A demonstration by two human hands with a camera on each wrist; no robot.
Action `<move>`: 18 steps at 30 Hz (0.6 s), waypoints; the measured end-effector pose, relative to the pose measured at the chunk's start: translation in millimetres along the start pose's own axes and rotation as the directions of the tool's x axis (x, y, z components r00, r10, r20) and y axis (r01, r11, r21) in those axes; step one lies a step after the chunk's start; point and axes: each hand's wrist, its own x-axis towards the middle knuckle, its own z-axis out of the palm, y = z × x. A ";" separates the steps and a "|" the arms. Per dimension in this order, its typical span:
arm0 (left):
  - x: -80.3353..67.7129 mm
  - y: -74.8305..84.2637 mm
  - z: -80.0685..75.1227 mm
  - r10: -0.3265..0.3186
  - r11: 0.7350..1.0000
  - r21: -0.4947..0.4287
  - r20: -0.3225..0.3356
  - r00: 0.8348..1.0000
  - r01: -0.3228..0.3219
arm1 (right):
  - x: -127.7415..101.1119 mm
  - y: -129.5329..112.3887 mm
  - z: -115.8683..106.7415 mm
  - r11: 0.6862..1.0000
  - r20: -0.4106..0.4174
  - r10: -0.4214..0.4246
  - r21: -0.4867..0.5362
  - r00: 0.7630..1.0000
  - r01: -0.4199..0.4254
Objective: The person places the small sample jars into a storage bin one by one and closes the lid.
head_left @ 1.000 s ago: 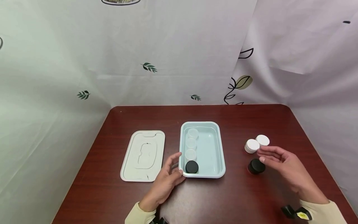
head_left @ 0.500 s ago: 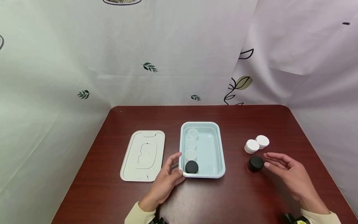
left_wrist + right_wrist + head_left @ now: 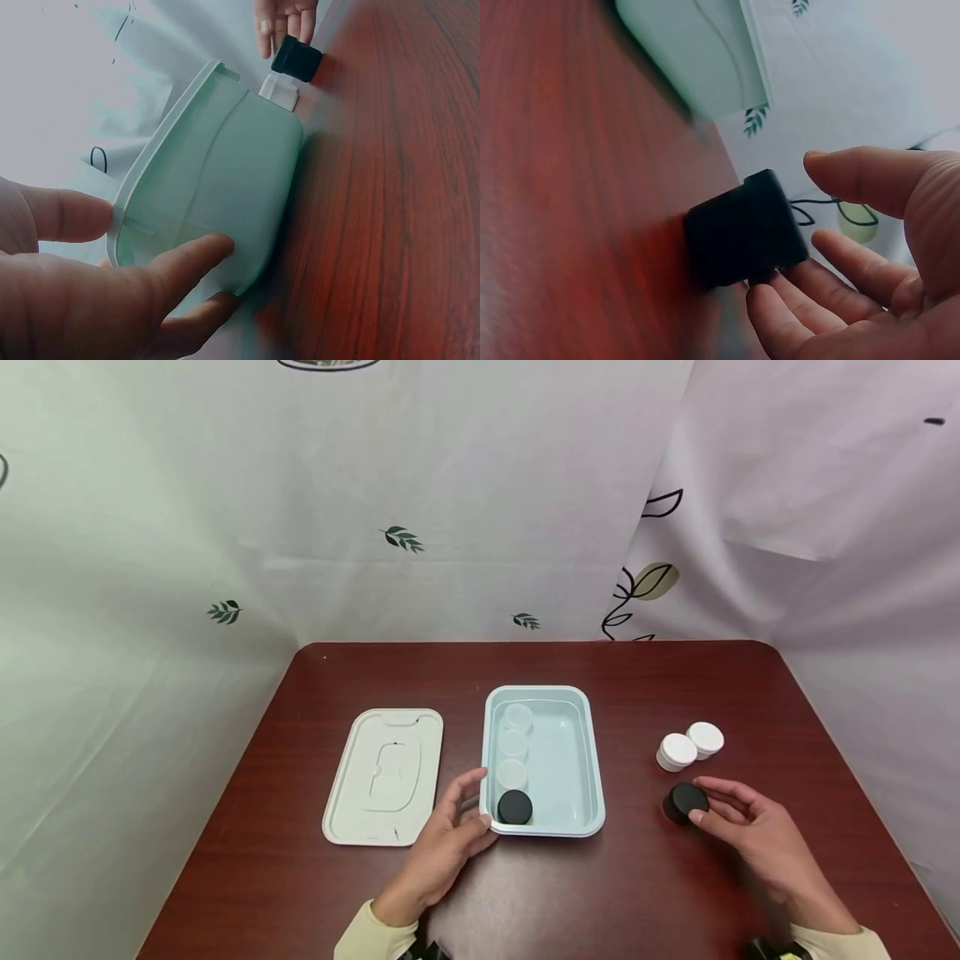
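My left hand [image 3: 442,852] holds the near left corner of the light blue tray [image 3: 570,768], thumb at the rim and fingers against its outer wall in the left wrist view. Along the tray's left side stand several small lidded jars: translucent white-topped ones and a black-lidded jar [image 3: 514,807] at the near end. On the table to the right is another black jar [image 3: 686,803]. My right hand [image 3: 765,835] is beside it, thumb and fingers spread around its lid; the right wrist view shows a gap between thumb and jar [image 3: 742,229].
Two white jars [image 3: 677,752] stand side by side just behind the black jar. A flat white lid [image 3: 384,777] lies left of the tray. The dark red table [image 3: 555,893] meets a patterned cloth [image 3: 450,593] at its back and sides.
My right hand has drawn back from near the white jars and come in lower, around the black jar. My left hand and the tray have stayed put.
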 end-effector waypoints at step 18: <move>1.4 0.5 0.2 0.000 1.000 0.001 0.004 1.000 0.000 | 0.6 7.6 12.6 0.991 -0.037 0.010 -0.136 0.999 -0.014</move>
